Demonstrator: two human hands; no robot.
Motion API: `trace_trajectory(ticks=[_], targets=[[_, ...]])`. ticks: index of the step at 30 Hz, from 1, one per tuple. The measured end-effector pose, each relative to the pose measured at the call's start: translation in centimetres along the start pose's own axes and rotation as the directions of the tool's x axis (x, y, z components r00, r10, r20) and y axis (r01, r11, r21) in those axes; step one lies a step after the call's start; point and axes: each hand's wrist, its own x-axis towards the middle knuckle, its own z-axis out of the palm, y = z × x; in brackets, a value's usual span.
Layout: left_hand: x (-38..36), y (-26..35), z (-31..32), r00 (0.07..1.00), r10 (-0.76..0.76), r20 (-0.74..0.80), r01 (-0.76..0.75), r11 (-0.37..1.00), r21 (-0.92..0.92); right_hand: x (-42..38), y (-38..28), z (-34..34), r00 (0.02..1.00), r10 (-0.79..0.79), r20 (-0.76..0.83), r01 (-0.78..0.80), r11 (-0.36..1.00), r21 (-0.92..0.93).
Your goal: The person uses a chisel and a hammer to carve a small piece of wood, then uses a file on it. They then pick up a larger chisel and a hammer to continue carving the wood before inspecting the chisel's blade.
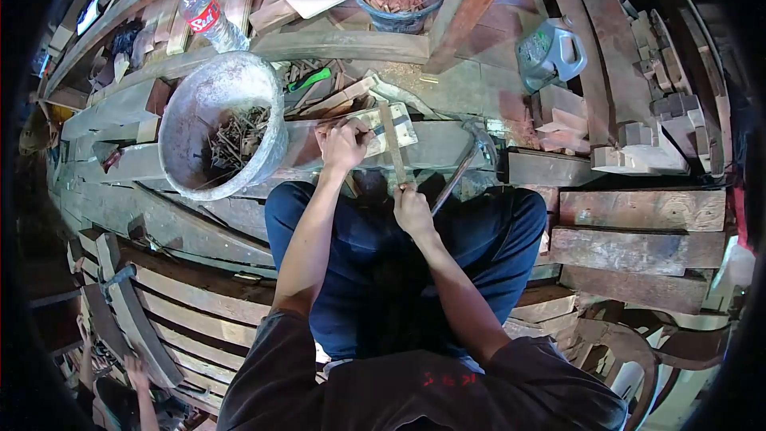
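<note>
My left hand point(345, 146) is closed on the left end of a small pale board point(408, 129), which lies across the wooden beam in front of my knees. A flat, narrow strip point(390, 129) crosses the board from top to bottom. Its lower end is in my right hand point(412, 209), with the fingers wrapped round it. Dark marks show on the board beside the strip. Close to the right of my hands, a hammer point(453, 180) leans with its head on the beam and its handle toward my lap.
A large bucket point(274, 140) of nails stands left of my hands. Beyond the beam are a green-handled tool point(309, 80), a bottle point(214, 19), a basin point(431, 9) of wooden pieces and a jug point(550, 54). Stacked planks point(642, 211) lie right. Another person's hands point(137, 373) show lower left.
</note>
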Motion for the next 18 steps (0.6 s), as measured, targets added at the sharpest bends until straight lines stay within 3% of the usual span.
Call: trace_trajectory(ticks=[9,11,18], targets=[[0.5,-1.3,-0.5,0.992,0.087,0.094,-0.086,0.996,-0.015,-0.1,-0.5,-2.9,0.998,0.063,-0.005,-0.060,0.971,0.231],[0.7,-1.7,-0.6,0.994,0.096,0.043,-0.094,0.995,-0.042,0.5,-0.2,-3.4,0.988,0.137,0.076,-0.153,0.951,0.269],[0.6,-3.3,-0.3,0.990,0.140,0.018,-0.139,0.989,-0.054,0.3,-0.4,-4.7,0.985,0.163,0.056,-0.173,0.931,0.322]])
